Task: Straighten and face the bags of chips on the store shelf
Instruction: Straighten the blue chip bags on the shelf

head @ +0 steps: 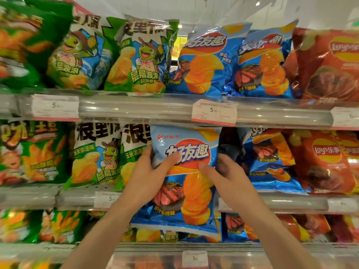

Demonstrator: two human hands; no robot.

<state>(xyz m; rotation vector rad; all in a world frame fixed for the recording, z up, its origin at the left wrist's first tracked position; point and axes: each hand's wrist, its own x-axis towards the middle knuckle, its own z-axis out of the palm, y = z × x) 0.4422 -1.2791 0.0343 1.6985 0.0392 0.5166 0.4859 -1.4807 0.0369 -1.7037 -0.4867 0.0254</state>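
Observation:
A blue bag of ridged chips (pixel 186 195) with a steak picture hangs upright in front of the middle shelf (pixel 291 203), its face toward me. My left hand (pixel 147 175) grips its upper left edge, thumb across the front. My right hand (pixel 221 171) holds its upper right edge, thumb on the front too. The bag's lower half hangs below the shelf lip. Behind and right of it stands another blue bag (pixel 270 160), tilted.
Green turtle-print bags (pixel 97 158) stand left of the held bag, red bags (pixel 328 162) to the right. The upper shelf (pixel 136 109) carries the same kinds in a row, with price tags (pixel 213 112) on its rail. More bags fill the lowest shelf.

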